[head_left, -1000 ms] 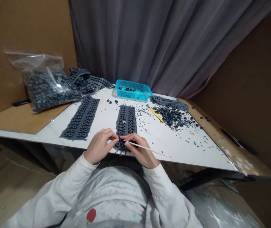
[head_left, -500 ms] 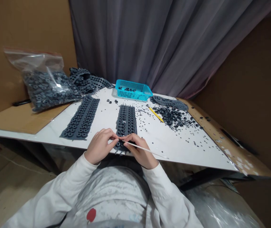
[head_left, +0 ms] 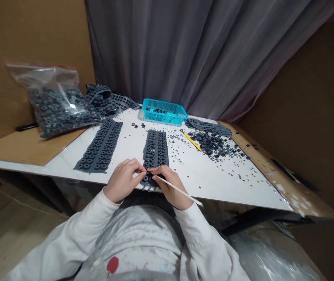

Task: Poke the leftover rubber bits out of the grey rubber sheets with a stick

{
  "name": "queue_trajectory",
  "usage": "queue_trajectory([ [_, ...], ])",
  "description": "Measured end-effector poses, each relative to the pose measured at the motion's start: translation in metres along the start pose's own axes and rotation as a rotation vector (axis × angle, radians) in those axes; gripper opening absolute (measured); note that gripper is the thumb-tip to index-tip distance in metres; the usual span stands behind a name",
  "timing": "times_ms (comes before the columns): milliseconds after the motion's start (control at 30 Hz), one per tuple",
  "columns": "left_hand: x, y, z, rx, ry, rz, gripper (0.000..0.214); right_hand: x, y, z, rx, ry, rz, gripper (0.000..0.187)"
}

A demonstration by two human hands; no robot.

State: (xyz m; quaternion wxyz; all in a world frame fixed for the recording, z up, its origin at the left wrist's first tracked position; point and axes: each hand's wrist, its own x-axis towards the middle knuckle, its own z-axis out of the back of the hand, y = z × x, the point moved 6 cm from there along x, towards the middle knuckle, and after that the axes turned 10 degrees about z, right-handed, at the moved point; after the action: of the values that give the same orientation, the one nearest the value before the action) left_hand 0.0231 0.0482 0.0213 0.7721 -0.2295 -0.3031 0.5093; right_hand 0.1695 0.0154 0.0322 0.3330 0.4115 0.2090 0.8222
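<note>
My right hand (head_left: pixel 171 187) is closed on a thin white stick-like tool (head_left: pixel 181 191), its far end pointing down to the right past my wrist. Opposite it, my left hand (head_left: pixel 126 178) pinches a tiny dark piece (head_left: pixel 147 170) at the tool's tip; the fingertips mostly hide it. Both hands are over the near end of a dark grey rubber sheet (head_left: pixel 156 146) with rows of round ring-shaped parts. To the left lies a similar rubber sheet (head_left: pixel 99 147), apart from my hands.
A zip bag (head_left: pixel 61 105) full of grey ring parts stands at the left. Behind are a blue basket (head_left: pixel 167 115) and piled perforated sheets (head_left: pixel 108 99). A yellow pen-like tool (head_left: pixel 192 141) lies beside a heap of small black pieces (head_left: pixel 210 143); dark bits dot the white table (head_left: pixel 219 187).
The white tool has swung in my right hand, its far end now lower and closer to my wrist. My left hand has hardly moved.
</note>
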Motion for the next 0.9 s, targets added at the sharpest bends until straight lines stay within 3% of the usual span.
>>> queue_trajectory([
  [300, 0.0002, 0.002, -0.0007, -0.013, -0.001, -0.013, 0.01, -0.0033, -0.0047, 0.0044, 0.23, -0.066, -0.099, 0.008],
  [900, -0.0003, 0.0019, -0.0004, -0.006, -0.005, -0.012, 0.011, 0.0013, 0.0022, 0.0004, -0.007, -0.008, 0.028, 0.008],
])
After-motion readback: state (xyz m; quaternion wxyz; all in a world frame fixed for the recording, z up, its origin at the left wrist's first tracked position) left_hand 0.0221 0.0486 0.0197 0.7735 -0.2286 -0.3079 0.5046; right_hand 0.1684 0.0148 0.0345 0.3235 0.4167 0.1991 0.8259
